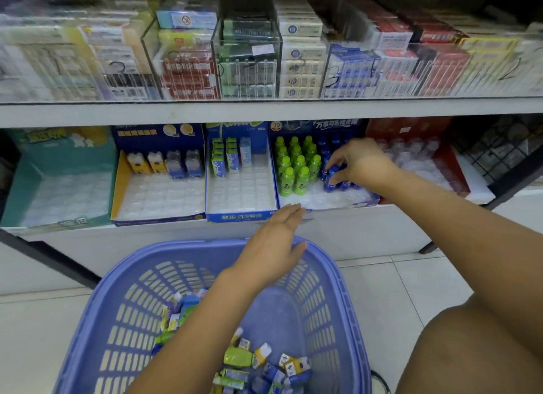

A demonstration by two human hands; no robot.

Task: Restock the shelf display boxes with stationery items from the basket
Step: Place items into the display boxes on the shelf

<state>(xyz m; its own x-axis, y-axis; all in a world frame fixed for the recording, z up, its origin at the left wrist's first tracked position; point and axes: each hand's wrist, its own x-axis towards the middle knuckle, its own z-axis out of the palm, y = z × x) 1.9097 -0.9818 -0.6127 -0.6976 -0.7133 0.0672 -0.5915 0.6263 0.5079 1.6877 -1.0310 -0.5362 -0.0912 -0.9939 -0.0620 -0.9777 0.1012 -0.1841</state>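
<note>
My right hand (357, 161) reaches into a dark blue display box (329, 204) on the lower shelf and pinches a small blue bottle-shaped item (330, 179) beside rows of green bottle-shaped ones (296, 165). My left hand (276, 246) hovers flat, fingers straight and holding nothing, over the far rim of the blue plastic basket (117, 290). Several small wrapped stationery items (249, 361) in green, blue, yellow and white lie in the basket's bottom.
Left of that box stand a blue box of carton-shaped items (241, 214), a navy and yellow box (155, 215) and a teal box (55, 221), each partly filled. A red box (440, 158) sits right. The upper shelf (264, 111) carries clear bins. My knee (470, 349) is lower right.
</note>
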